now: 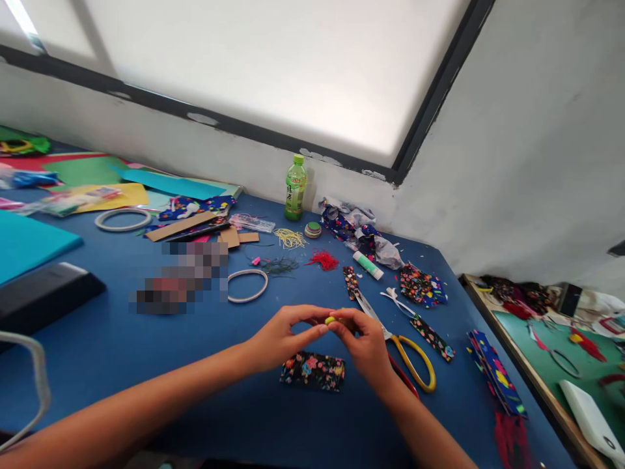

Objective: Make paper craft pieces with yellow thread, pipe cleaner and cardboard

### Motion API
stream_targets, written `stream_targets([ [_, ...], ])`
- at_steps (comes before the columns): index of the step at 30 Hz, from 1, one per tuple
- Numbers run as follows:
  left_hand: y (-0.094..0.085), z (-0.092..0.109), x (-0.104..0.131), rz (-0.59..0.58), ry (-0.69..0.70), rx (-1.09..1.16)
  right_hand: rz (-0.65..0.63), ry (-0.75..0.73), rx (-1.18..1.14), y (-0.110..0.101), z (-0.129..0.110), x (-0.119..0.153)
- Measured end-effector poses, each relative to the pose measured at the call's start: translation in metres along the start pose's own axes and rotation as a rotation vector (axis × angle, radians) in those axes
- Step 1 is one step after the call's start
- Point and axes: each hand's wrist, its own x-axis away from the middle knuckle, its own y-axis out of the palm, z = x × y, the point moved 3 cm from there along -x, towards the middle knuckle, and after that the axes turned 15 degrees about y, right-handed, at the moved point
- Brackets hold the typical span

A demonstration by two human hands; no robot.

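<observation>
The clearest lettering is on the green drink bottle (295, 190): two dark Chinese characters run down its pale label (289, 196), one above the other, and appear to read 绿茶, "green tea"; the finer print around them is too small to make out. To the right of the bottle and nearer the viewer, the white-and-green glue stick (368, 266) has markings too blurred to read. Far to the bottle's right, a white device (588, 413) bears an illegible dark mark.

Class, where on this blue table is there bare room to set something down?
Between the nearer white ring and the left forearm; also between the scissors and the folded blue fabric. It's crowded around the green bottle.
</observation>
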Motion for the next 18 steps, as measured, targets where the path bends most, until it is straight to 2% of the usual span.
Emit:
stream_targets([
  [6,-0.002,-0.007,-0.001,0.1,0.109,-0.065,-0.258,0.25,-0.374,0.013,0.008,0.0],
  [8,-0.001,-0.007,-0.001,0.109,0.095,-0.082,-0.313,0.32,-0.466,0.014,0.007,0.001],
  [10,0.0,-0.007,0.0,0.086,0.031,-0.086,-0.366,0.379,-0.516,0.014,0.007,0.002],
  [13,0.005,-0.007,0.001,-0.04,-0.03,-0.02,-0.451,0.435,-0.52,0.013,0.006,0.003],
  [15,0.006,-0.007,0.001,-0.108,-0.031,0.005,-0.464,0.44,-0.494,0.01,0.006,0.003],
  [18,0.002,-0.011,-0.001,-0.095,-0.058,-0.08,-0.381,0.425,-0.478,0.004,0.003,0.001],
])
